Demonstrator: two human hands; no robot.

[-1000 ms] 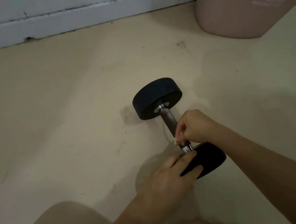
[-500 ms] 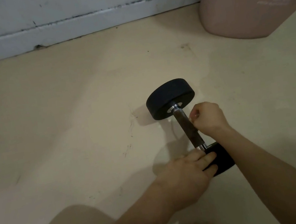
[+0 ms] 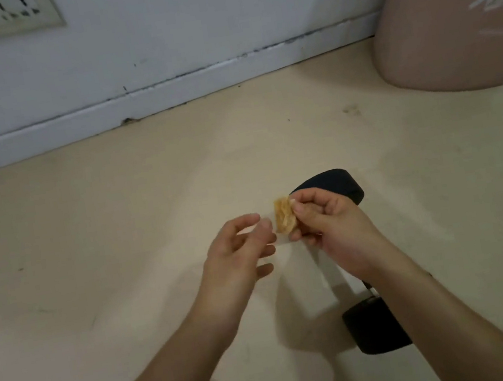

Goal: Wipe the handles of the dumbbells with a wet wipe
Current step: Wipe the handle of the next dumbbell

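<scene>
At the far left, high on the wall (image 3: 155,35), sits a socket (image 3: 10,16), with the skirting (image 3: 133,105) running along the floor (image 3: 89,247) below it. Your left hand (image 3: 237,254) hovers above the floor with its grip released, fingers loosely spread and curled, holding nothing, just beside the wipe (image 3: 285,219). The wipe is a small crumpled yellowish wad, raised in the air and pinched at its right edge by the fingertips of your right hand (image 3: 334,227). Behind and under that hand lies the dumbbell (image 3: 340,185) on the floor: one black head shows past your knuckles, the other below your right forearm, and the handle between them is mostly hidden. At the far right stands a pink bin (image 3: 448,30) against the wall.
</scene>
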